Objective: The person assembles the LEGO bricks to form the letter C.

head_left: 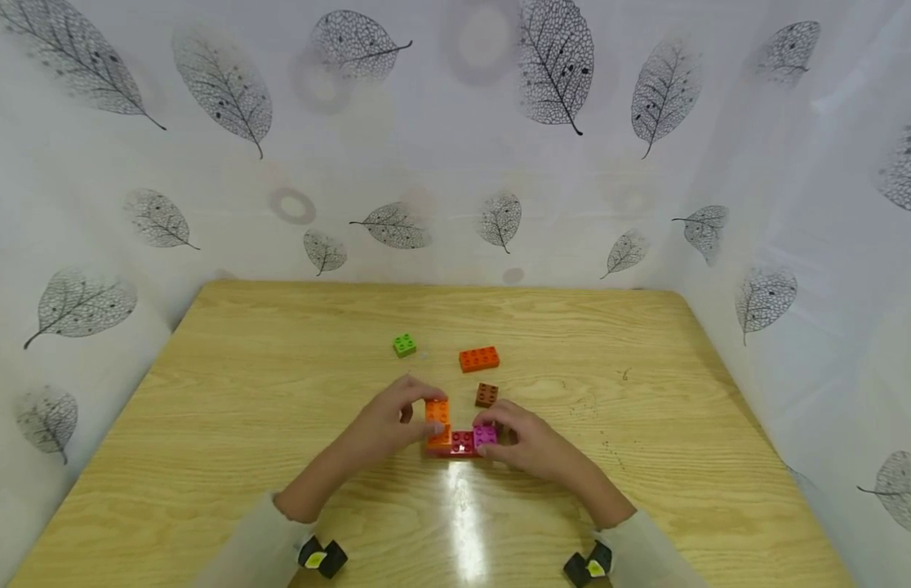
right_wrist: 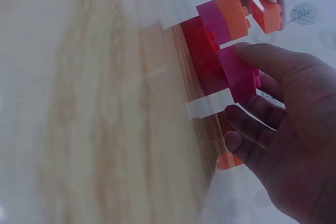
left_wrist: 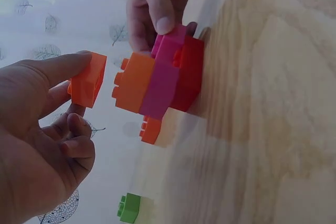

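Left sleeve [head_left: 253, 543], pale; at its cuff, a dark wrist device [head_left: 322, 558] with a yellow mark.

Left hand [head_left: 389, 420]: thumb and fingers pinching one orange brick [left_wrist: 86, 80], held off the bench [head_left: 206, 392] and near the built stack, a gap showing between in the left wrist view.

Green brick [head_left: 404, 345], small, studs up: on the bench beyond the left hand, apart from the others.

Stack, between the two hands: red brick [head_left: 462, 443] at the base, on the bench. On its left end, a purple brick [left_wrist: 159, 87]; on that, a stacked orange brick [left_wrist: 134, 82] with bare studs facing up. In the head view the held brick and left thumb partly cover this end.

Orange-red brick [head_left: 479, 359], long, studs up: on the bench beyond the stack.

Pink brick [head_left: 486, 435]: on the red brick's right end, gripped between thumb and fingers of the right hand [head_left: 532, 445].

Brown brick [head_left: 487, 395]: just beyond the right hand — partly blocked by its fingers in the right wrist view.

Right sleeve [head_left: 650, 551], pale, with a second dark wrist device [head_left: 588, 565].

Behind and to both sides — white sheeting [head_left: 441, 147] printed with leaf skeletons.
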A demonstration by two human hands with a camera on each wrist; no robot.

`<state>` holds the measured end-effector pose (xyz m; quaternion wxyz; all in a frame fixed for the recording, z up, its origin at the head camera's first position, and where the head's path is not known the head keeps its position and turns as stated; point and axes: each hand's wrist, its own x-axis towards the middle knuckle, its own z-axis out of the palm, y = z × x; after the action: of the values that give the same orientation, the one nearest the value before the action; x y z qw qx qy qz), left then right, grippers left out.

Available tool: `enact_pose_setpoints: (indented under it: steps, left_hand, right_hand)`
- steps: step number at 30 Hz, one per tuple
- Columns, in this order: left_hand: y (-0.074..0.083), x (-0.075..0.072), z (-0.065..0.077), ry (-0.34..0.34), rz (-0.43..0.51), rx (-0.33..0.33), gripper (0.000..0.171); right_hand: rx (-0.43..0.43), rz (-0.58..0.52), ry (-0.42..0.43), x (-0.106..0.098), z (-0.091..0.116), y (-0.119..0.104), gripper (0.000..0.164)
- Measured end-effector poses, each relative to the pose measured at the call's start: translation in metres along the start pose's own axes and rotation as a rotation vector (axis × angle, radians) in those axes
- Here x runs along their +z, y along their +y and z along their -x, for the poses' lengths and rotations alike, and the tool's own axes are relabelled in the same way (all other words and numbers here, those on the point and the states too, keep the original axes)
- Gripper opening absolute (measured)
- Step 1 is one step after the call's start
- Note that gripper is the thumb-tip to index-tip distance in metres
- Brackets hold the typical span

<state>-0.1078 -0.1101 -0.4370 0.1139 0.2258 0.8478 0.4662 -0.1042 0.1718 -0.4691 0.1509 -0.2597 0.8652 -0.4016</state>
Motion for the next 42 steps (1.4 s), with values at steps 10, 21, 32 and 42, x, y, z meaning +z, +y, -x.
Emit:
enact_pose_setpoints:
  steps: [10, 21, 32, 42]
  left_hand:
    - [-0.005, 0.01, 0.009, -0.018, 0.006, -0.021, 0.043]
    - [-0.003, 0.011, 0.009, -0.017, -0.006, -0.04, 0.044]
    - [0.002, 0.012, 0.011, 0.007, -0.058, -0.054, 0.042]
    - [0.002, 0.015, 0.009, 0.018, -0.103, -0.039, 0.043]
  right_hand:
    - [0.006, 0.0, 0.009, 0.001, 0.0, 0.0, 0.036]
    - [0.007, -0.005, 0.007, 0.0, 0.001, 0.001, 0.035]
    - [-0.025, 0.001, 0.009, -0.001, 0.001, 0.001, 0.036]
    - [-0.034, 0.005, 0.007, 0.0, 0.001, 0.003, 0.037]
